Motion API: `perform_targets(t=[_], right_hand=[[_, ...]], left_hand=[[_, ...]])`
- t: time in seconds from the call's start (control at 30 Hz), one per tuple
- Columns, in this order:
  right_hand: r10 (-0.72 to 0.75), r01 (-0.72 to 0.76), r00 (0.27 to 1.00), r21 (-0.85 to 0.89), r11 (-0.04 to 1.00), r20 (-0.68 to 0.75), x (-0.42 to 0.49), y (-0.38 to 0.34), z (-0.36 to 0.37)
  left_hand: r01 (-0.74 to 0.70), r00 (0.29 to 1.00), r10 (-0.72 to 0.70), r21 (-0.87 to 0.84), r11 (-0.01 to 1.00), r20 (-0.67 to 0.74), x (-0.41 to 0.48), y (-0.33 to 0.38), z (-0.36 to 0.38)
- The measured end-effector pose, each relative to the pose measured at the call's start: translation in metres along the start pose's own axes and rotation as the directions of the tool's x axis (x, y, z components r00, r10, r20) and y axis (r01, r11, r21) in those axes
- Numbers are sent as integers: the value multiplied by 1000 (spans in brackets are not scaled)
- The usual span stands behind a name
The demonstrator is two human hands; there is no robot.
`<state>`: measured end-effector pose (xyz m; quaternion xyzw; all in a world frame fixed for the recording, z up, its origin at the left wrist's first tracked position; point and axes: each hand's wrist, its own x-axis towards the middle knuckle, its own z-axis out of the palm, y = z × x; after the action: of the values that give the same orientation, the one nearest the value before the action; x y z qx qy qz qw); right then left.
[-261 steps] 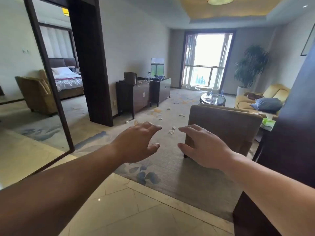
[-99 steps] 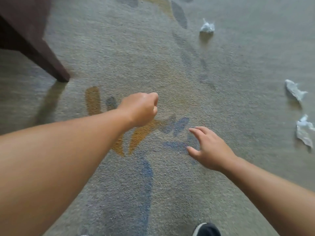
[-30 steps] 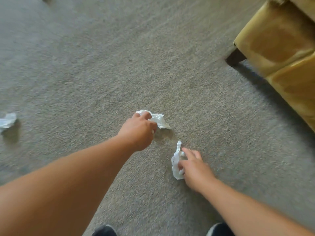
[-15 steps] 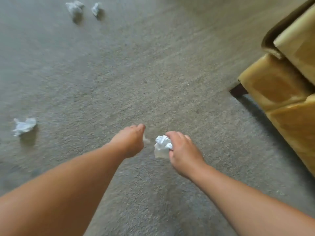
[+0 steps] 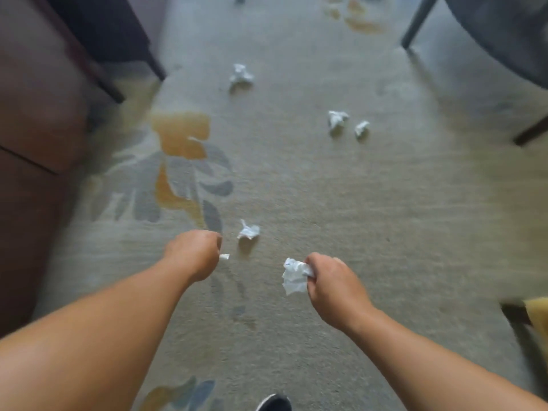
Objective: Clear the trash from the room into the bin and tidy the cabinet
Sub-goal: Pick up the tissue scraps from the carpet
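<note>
A grey carpet (image 5: 326, 188) with a blue and ochre leaf pattern fills most of the view, and all the loose litter is carried by it. Its left edge is lined by a dark wooden cabinet (image 5: 35, 143), blurred. The far right corner is taken up by dark furniture (image 5: 504, 40) on slanted legs. A corner of a yellow armchair (image 5: 538, 318) is seen at the right edge. No bin is seen.

Two bare forearms are stretched forward over the near part of the carpet. The left hand (image 5: 192, 253) is clenched into a fist, and a white scrap (image 5: 224, 256) is seen sticking out of it, so paper is judged to be enclosed there. The right hand (image 5: 332, 281) is closed too, and its fingers are wrapped round a piece of crumpled paper (image 5: 293, 275) that bulges out to the left of the knuckles. The toe of a shoe (image 5: 272, 403) is visible at the near edge.

On the carpet, the nearest wad (image 5: 248, 231) lies just beyond the left fist and slightly to its right, between the two hands but much closer to the left one. It is a compact crumple, a little wider than tall, with no marked long axis, so it can be approached from any side. A pair of wads (image 5: 336, 120) lies farther out toward the right, and a far wad (image 5: 241, 75) lies beyond, nearer the cabinet side.

The gathering is judged to be in its early part. Both hands are already occupied, so the nearest wad would have to be taken into a fist that is full.
</note>
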<state>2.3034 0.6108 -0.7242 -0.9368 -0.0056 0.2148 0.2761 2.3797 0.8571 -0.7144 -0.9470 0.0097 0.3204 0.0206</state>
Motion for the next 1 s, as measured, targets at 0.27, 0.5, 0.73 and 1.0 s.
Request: perform_targets(t=[0.27,0.5,0.73,1.0], right_hand=[[-100,104,991,-40,994,92,102,-47,-2],[-214,254,943,-135,958,256,202,-45,33],[-163,310,873,-265,913,460,280,-31,133],[-112,393,787,-354,848,606,336,2,238]], left_hand=[[161,987,-157,-132,978,35,36,-54,-52],[211,977,-206,-280,937,47,115,-73,-41],[176,984,-166,-318,932,58,217,-101,26],[184,982,-186,-342,921,25,304,-142,81]])
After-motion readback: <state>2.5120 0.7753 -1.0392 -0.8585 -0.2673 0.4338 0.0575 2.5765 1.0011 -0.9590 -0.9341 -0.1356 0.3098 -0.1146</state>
